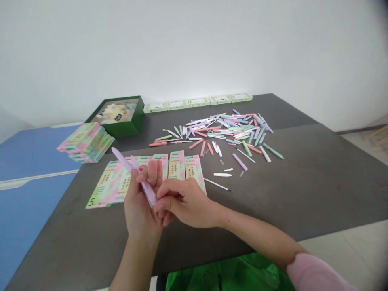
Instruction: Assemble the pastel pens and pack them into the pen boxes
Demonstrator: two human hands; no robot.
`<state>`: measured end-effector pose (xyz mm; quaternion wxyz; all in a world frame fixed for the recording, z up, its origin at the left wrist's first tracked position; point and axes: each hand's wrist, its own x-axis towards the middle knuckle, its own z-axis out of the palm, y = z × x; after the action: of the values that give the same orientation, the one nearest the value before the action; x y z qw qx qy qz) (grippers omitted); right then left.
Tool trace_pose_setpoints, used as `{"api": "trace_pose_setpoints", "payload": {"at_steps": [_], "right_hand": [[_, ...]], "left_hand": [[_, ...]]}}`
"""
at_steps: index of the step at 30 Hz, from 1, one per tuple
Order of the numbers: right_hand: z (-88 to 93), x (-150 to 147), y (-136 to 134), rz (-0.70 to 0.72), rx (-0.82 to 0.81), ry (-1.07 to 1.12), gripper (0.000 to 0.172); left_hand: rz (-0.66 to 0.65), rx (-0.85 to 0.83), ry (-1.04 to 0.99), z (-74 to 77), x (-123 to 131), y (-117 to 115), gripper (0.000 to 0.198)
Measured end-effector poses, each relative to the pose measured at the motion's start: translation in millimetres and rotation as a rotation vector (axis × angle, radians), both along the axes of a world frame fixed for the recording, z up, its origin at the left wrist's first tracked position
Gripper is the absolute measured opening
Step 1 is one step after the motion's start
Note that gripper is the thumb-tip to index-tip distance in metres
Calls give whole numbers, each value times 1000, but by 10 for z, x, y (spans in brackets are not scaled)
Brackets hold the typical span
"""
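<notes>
A light purple pen lies across my left hand, held by the thumb and curled fingers. Another slim purple piece, pointed like a pen barrel or cap, sticks out to the upper left from the same grip. My right hand pinches the pen's lower end between thumb and forefinger. Just beyond the hands, printed pink and green cards or flat boxes lie side by side. To the right are a white pen barrel and a thin white refill.
Many pastel pen parts are heaped across the dark table. A green box with packets inside stands back left, beside stacked printed boxes. Small pale green boxes line the wall. A blue surface adjoins on the left.
</notes>
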<state>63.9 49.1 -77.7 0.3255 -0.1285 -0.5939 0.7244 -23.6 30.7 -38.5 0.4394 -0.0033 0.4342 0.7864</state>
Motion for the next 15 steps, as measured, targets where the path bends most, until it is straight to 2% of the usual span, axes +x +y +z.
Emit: {"api": "trace_pose_setpoints", "payload": {"at_steps": [3, 7, 9, 15], "right_hand": [[1, -32, -95, -45, -26, -13, 12], [-24, -62, -166, -285, 182, -31, 12], [-24, -59, -150, -316, 231, -30, 12], [-28, 25, -67, -268, 52, -80, 19]], "left_hand": [[-42, 21, 21, -47, -6, -44, 35], [-81, 68, 15, -90, -14, -47, 42], [-68, 50, -6, -109, -19, -21, 39], [-1, 109, -20, -191, -47, 40, 32]]}}
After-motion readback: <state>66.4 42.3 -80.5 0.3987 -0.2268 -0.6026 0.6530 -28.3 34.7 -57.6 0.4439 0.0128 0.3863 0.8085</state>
